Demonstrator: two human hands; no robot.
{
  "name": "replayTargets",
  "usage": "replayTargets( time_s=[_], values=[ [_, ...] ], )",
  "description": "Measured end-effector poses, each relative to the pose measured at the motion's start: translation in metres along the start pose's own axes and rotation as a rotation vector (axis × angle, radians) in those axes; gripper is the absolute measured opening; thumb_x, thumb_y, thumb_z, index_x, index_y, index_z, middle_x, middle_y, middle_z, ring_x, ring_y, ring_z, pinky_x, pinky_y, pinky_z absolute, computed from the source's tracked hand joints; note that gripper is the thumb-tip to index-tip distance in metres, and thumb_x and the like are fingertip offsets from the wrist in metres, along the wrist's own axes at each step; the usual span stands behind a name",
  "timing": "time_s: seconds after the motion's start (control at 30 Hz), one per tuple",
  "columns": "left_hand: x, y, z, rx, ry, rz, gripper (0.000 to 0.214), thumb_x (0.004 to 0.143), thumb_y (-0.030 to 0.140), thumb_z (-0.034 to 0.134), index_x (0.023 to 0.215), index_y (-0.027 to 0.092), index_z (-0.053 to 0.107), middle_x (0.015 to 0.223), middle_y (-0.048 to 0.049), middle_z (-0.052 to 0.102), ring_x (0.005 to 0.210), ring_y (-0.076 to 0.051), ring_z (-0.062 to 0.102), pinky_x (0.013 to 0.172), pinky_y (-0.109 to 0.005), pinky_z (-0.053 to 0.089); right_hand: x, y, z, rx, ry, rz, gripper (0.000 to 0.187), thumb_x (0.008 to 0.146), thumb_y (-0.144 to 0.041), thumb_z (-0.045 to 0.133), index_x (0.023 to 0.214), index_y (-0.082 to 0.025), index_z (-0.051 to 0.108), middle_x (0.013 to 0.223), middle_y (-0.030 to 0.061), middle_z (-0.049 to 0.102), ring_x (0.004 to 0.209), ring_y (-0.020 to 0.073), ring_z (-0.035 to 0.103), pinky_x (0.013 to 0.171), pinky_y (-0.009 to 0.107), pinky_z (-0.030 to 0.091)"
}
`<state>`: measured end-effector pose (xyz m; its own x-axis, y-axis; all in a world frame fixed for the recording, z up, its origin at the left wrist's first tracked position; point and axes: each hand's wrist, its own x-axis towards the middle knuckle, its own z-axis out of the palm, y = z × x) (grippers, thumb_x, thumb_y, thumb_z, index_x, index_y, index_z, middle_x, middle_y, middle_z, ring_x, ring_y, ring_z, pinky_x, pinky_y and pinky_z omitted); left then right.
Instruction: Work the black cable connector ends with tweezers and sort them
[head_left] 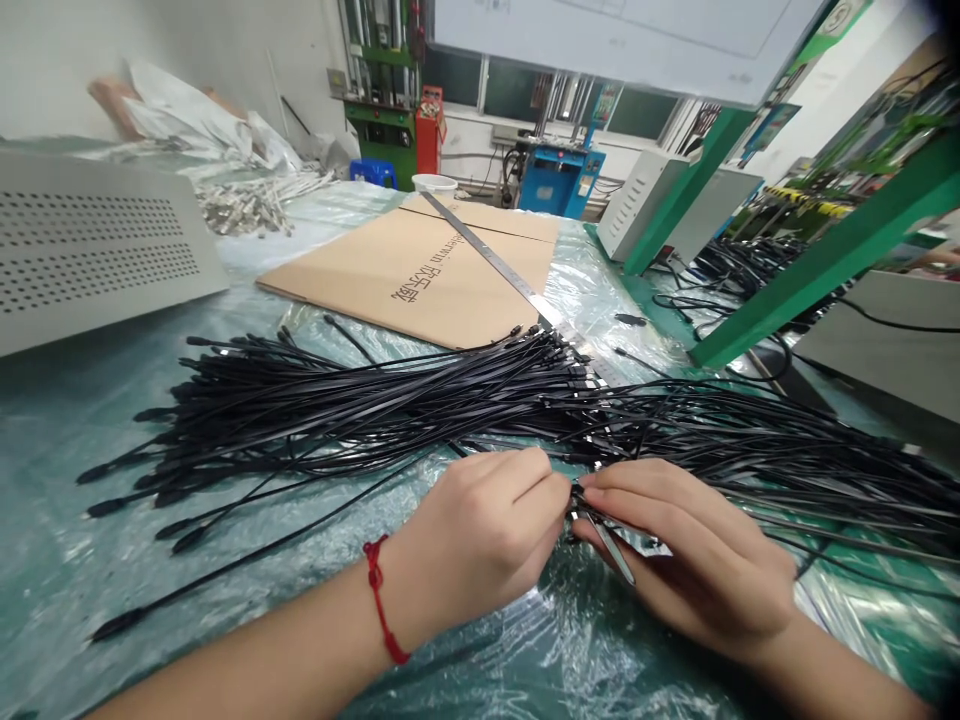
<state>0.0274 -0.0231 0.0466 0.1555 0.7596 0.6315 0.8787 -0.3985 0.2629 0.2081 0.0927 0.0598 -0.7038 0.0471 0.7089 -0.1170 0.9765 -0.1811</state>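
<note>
In the lower middle, my left hand (491, 535), with a red cord on its wrist, is closed in a pinch; what sits in its fingertips is hidden. Facing it, my right hand (694, 550) grips small black cable ends (577, 505) with shiny metal tips between thumb and fingers. A slim, flat metal piece (616, 552) sticks out below the right fingers; its kind is unclear. Behind both hands lies a thick pile of black cables (360, 395) with molded plugs. More black cables (750, 440) spread to the right. One single cable (247, 575) stretches toward the lower left.
A flat cardboard sheet (465, 270) lies behind the pile, with a long steel ruler (487, 255) across it. Clear plastic film covers the green table (247, 660). A perforated metal box (97, 250) stands left; a green frame post (817, 250) rises right. White parts (251, 205) are heaped behind.
</note>
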Motion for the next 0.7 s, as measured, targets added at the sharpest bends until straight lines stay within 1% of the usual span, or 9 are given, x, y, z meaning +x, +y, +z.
replayTargets(
  time_s=[0.1, 0.27, 0.37, 0.43, 0.47, 0.5, 0.57, 0.63, 0.7],
  values=[
    [-0.0006, 0.0004, 0.0006, 0.009, -0.004, -0.012, 0.021, 0.094, 0.008, 0.050, 0.076, 0.015, 0.058, 0.073, -0.0003, 0.046, 0.063, -0.015, 0.042, 0.056, -0.032, 0.037, 0.0007, 0.0000, 0.0008, -0.002, -0.012, -0.005, 0.043, 0.075, -0.001, 0.075, 0.114, -0.015, 0.067, 0.098, 0.0084, 0.074, 0.093, 0.0203, 0.071, 0.079, 0.034, 0.062],
    [-0.0034, 0.0008, 0.0036, 0.043, -0.016, -0.031, 0.023, 0.096, 0.012, 0.047, 0.075, 0.017, 0.056, 0.073, -0.0003, 0.047, 0.062, -0.015, 0.044, 0.055, -0.032, 0.038, 0.0023, -0.0001, 0.0018, -0.014, -0.018, -0.002, 0.041, 0.079, -0.003, 0.072, 0.116, -0.020, 0.067, 0.095, 0.0063, 0.076, 0.088, 0.0207, 0.073, 0.074, 0.035, 0.062],
    [-0.0045, 0.0007, 0.0057, 0.030, -0.034, -0.052, 0.024, 0.097, 0.014, 0.048, 0.075, 0.017, 0.056, 0.074, -0.0003, 0.047, 0.062, -0.015, 0.045, 0.055, -0.032, 0.039, 0.0010, 0.0007, 0.0025, 0.005, -0.030, -0.009, 0.042, 0.079, -0.002, 0.072, 0.116, -0.020, 0.067, 0.096, 0.0063, 0.076, 0.088, 0.0205, 0.073, 0.075, 0.035, 0.062],
    [-0.0047, 0.0004, 0.0063, 0.018, -0.038, -0.059, 0.024, 0.097, 0.014, 0.048, 0.075, 0.017, 0.056, 0.074, -0.0004, 0.048, 0.063, -0.015, 0.046, 0.055, -0.033, 0.039, -0.0006, 0.0016, 0.0031, 0.034, -0.017, 0.026, 0.038, 0.079, -0.003, 0.072, 0.113, -0.020, 0.066, 0.095, 0.0060, 0.076, 0.089, 0.0198, 0.073, 0.077, 0.034, 0.061],
    [-0.0045, 0.0002, 0.0063, 0.011, -0.038, -0.061, 0.023, 0.097, 0.013, 0.048, 0.076, 0.017, 0.057, 0.074, -0.0005, 0.048, 0.063, -0.015, 0.047, 0.056, -0.033, 0.040, -0.0012, 0.0021, 0.0035, 0.038, 0.003, 0.081, 0.034, 0.081, -0.005, 0.073, 0.110, -0.020, 0.066, 0.095, 0.0058, 0.075, 0.088, 0.0192, 0.073, 0.078, 0.033, 0.061],
    [-0.0043, 0.0000, 0.0061, 0.001, -0.035, -0.061, 0.023, 0.097, 0.012, 0.048, 0.077, 0.017, 0.058, 0.075, -0.0007, 0.049, 0.064, -0.016, 0.048, 0.057, -0.032, 0.040, -0.0017, 0.0028, 0.0039, 0.039, 0.022, 0.168, 0.028, 0.083, -0.008, 0.072, 0.108, -0.021, 0.066, 0.095, 0.0055, 0.075, 0.088, 0.0187, 0.073, 0.078, 0.031, 0.061],
    [-0.0037, -0.0005, 0.0055, -0.025, -0.023, -0.069, 0.020, 0.098, 0.012, 0.047, 0.084, 0.016, 0.061, 0.076, -0.0013, 0.051, 0.067, -0.016, 0.051, 0.059, -0.032, 0.043, -0.0014, 0.0046, 0.0052, 0.078, 0.047, 0.404, 0.016, 0.089, -0.018, 0.069, 0.105, -0.022, 0.064, 0.095, 0.0049, 0.075, 0.084, 0.0175, 0.074, 0.074, 0.029, 0.061],
    [-0.0028, -0.0009, 0.0049, -0.060, -0.002, -0.084, 0.017, 0.100, 0.013, 0.048, 0.095, 0.015, 0.064, 0.079, -0.0021, 0.055, 0.070, -0.016, 0.054, 0.062, -0.032, 0.046, 0.0005, 0.0067, 0.0070, 0.219, -0.005, 0.632, 0.012, 0.094, -0.027, 0.064, 0.105, -0.022, 0.062, 0.084, 0.0026, 0.073, 0.073, 0.0154, 0.072, 0.066, 0.026, 0.059],
    [-0.0020, -0.0014, 0.0047, -0.095, 0.024, -0.097, 0.018, 0.100, 0.013, 0.048, 0.106, 0.014, 0.065, 0.083, -0.0034, 0.059, 0.073, -0.016, 0.057, 0.066, -0.031, 0.049, 0.0034, 0.0086, 0.0092, 0.424, -0.073, 0.771, 0.016, 0.096, -0.034, 0.062, 0.105, -0.020, 0.060, 0.068, -0.0017, 0.064, 0.058, 0.0126, 0.065, 0.055, 0.023, 0.055]
  ],
)
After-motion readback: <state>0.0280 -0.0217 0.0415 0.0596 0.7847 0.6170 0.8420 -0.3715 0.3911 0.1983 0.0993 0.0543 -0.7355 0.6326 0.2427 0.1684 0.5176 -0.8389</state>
